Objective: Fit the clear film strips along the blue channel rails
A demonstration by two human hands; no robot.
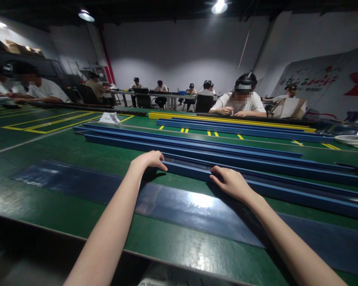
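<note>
Hands at the near end of a long blue channel rail point(256, 180), laid lengthwise on a green table point(62, 151). The left hand point(149, 160) is placed at the rail's near-left end, its fingers curled over the end edge in a loose grip on the rail. The right hand point(231, 183) is laid on the same rail a little to the right, palm down, fingers hooked over its near edge; whether this grip is fully clenched cannot be told. Both forearms are extended from the near edge of the table. A dark blue glossy sheet point(179, 202) is spread flat on the table beneath the forearms, just near of the rail. Further blue rails point(197, 143) are laid side by side just beyond the held rail, running from the left to the far right. Farther back, another group of blue rails point(241, 129) is set beside a yellow rail point(226, 119). Yellow floor-style markings point(47, 123) are seen on the far-left table surface. A seated person point(241, 103) in a white shirt is placed at the far side, with other seated people point(173, 93) well behind.
</note>
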